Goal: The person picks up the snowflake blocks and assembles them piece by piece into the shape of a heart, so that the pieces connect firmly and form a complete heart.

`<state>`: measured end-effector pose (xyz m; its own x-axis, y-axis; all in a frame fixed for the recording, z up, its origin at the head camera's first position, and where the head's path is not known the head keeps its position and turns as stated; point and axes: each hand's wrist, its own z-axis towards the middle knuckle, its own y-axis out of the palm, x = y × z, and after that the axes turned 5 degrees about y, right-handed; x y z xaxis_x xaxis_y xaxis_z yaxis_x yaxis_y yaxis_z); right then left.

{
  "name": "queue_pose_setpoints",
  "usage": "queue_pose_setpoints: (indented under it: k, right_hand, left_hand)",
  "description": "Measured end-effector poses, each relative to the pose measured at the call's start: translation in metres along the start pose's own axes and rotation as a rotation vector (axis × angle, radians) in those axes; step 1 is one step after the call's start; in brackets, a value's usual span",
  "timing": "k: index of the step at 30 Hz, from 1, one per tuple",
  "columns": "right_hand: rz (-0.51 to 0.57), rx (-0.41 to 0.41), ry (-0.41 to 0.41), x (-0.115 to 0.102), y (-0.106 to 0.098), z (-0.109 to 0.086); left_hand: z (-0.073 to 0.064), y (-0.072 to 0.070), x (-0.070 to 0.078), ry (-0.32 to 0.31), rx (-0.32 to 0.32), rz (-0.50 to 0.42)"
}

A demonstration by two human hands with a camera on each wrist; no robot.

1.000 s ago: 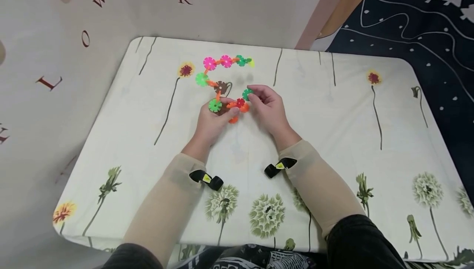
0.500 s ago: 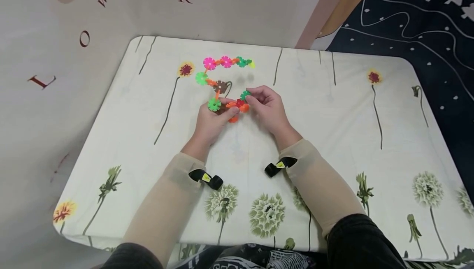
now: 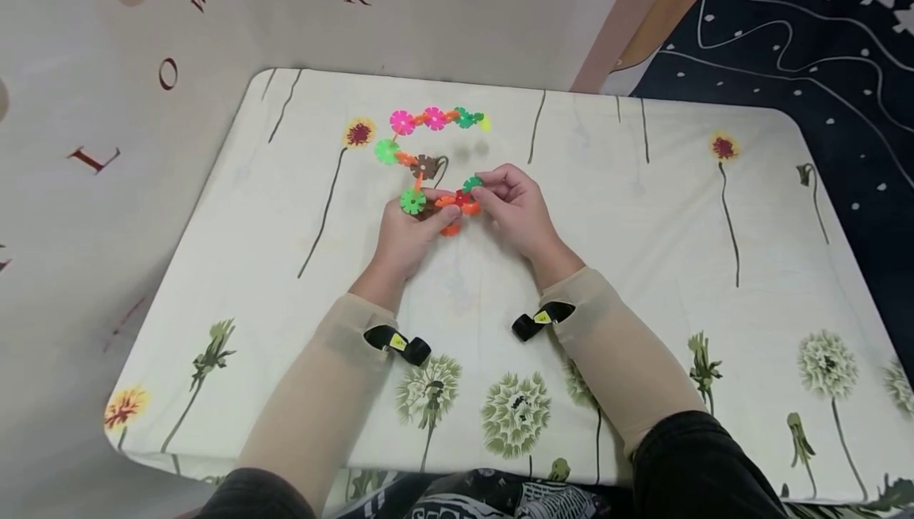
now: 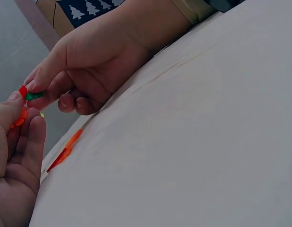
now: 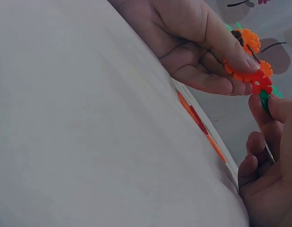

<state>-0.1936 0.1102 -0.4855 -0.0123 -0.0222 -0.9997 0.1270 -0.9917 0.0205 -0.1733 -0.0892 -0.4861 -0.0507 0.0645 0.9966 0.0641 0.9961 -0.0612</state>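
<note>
A chain of interlocking plastic snowflake discs [image 3: 435,118] in pink, green, brown, orange and yellow curves from the far table towards my left hand [image 3: 407,233]. That hand pinches the chain's near end by an orange disc [image 5: 236,72], thumb on top. A red disc [image 5: 262,82] sticks out from the orange one. My right hand [image 3: 521,209] pinches a small green disc [image 3: 472,184] between thumb and fingertips. In the right wrist view the green disc touches the red disc's edge; whether they are slotted together is hidden by the fingers.
Beneath the hands, orange and red pieces [image 4: 65,151] lie flat on the table. A white cloth with printed flowers covers the table [image 3: 614,328]. A pale lettered wall [image 3: 457,35] stands behind, with a dark patterned cloth [image 3: 850,106] at the right.
My right hand has brought the green disc slightly left, against the red disc, then holds it there. The left hand and the chain have barely moved.
</note>
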Motion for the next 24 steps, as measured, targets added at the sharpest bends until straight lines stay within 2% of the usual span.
queue_pose_setpoints:
  k: [2,4,6,8,10,12,14,18,24]
  right_hand:
    - [-0.018,0.016,-0.019,-0.0004,0.0004,-0.0001]
    - [-0.080,0.057,-0.039,-0.0008,0.0006,0.0003]
    - [-0.211,0.113,-0.050,-0.0013,0.0000,0.0018]
    - [-0.399,0.136,-0.056,-0.0016,-0.0014,0.0038]
    - [-0.598,0.116,-0.049,-0.0010,-0.0023,0.0054]
    - [-0.777,0.052,-0.052,0.0000,-0.0029,0.0064]
    - [-0.893,-0.016,-0.068,0.0011,-0.0023,0.0057]
    - [-0.984,-0.074,-0.086,0.0014,-0.0020,0.0056]
    - [-0.950,-0.082,-0.091,0.0022,-0.0037,0.0059]
  left_hand:
    - [0.0004,0.0005,-0.0002,0.010,-0.003,-0.002]
    - [0.0010,0.0009,0.0000,0.007,-0.004,-0.006]
    - [0.0018,0.0013,0.0010,-0.018,0.000,0.000]
    - [0.0024,0.0012,0.0018,-0.035,0.003,0.001]
    - [0.0023,0.0009,0.0019,-0.041,0.006,-0.006]
    - [0.0019,0.0005,0.0008,-0.023,0.004,-0.019]
    - [0.0013,0.0002,-0.0005,0.005,-0.001,-0.032]
    - [0.0010,0.0002,-0.0014,0.031,-0.008,-0.025]
    - [0.0007,0.0019,-0.0017,0.027,-0.007,-0.034]
